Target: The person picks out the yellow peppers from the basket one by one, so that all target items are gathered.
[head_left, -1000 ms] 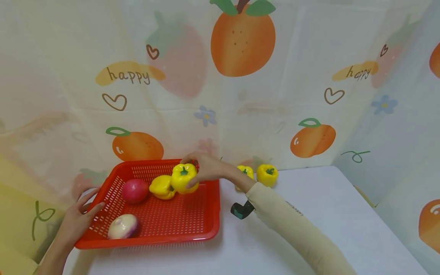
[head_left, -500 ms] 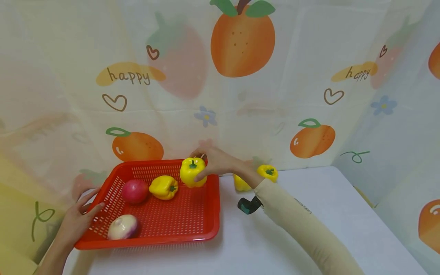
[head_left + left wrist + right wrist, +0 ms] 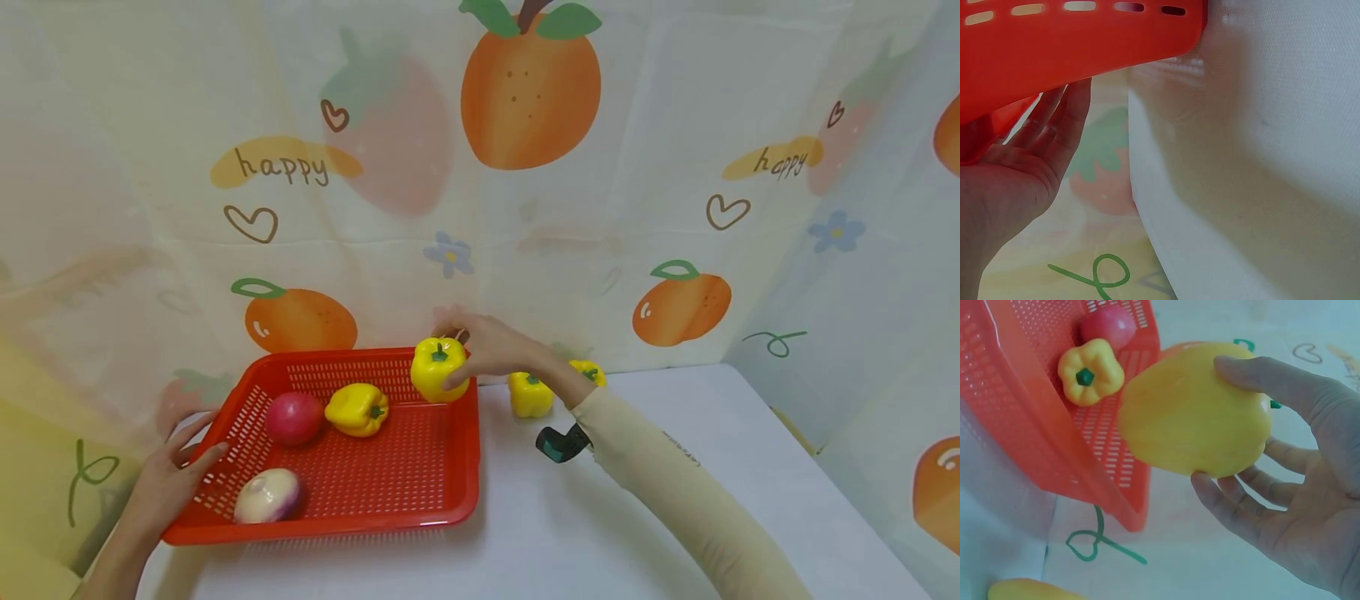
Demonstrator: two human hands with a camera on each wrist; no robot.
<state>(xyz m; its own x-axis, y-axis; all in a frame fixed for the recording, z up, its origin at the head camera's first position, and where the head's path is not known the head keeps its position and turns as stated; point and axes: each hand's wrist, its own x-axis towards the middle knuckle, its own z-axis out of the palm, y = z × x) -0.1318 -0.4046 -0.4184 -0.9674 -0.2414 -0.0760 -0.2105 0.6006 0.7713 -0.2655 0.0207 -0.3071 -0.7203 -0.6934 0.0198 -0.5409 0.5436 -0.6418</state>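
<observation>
My right hand (image 3: 491,346) holds a yellow bell pepper (image 3: 435,367) with a green stem over the back right corner of the red plastic basket (image 3: 360,523). In the right wrist view the thumb lies on one side of this pepper and the fingertips (image 3: 1207,484) on the other. My left hand (image 3: 168,475) grips the basket's left rim, its thumb towards the inside; the left wrist view shows fingers (image 3: 1072,119) behind the red rim. Inside the basket are another yellow bell pepper (image 3: 357,409) on its side, a round pinkish-red vegetable or fruit (image 3: 295,418) and a white-and-purple onion (image 3: 268,495).
Right of the basket, a yellow pepper (image 3: 531,397) stands on the white table (image 3: 712,433), with another yellow pepper (image 3: 588,372) partly hidden by the right forearm. A fruit-print curtain (image 3: 540,275) hangs close behind the basket. A black device (image 3: 562,444) sits at the right wrist.
My right hand has carried the yellow bell pepper up and to the right, away from the pepper lying in the basket. The left hand and basket have stayed put.
</observation>
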